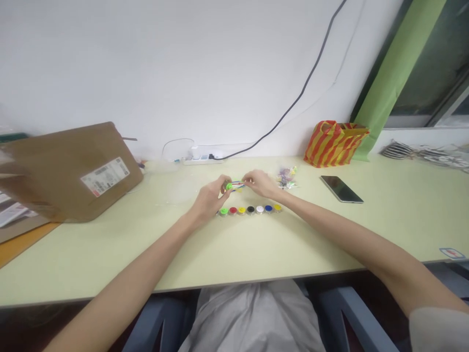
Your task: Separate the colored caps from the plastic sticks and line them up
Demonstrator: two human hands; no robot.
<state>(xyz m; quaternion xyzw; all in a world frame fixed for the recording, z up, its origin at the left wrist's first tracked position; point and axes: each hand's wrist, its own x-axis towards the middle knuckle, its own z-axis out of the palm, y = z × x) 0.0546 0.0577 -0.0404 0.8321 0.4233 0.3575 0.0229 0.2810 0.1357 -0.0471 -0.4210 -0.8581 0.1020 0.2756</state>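
My left hand is closed around a small green round piece, holding it above the table. Thin coloured strands, like wires, stretch from that piece across to my right hand, whose fingertips are pinched on their far end. Just below both hands, a row of small round pieces lies on the table, with a green one, a red one, a black one, a white one and a blue one among them. The left end of the row is partly hidden behind my left hand.
Beyond my right forearm lies a small heap of clear-wrapped bits. A phone and a striped bag are at the right. A cardboard box leans at the left. A power strip with a black cable is by the wall.
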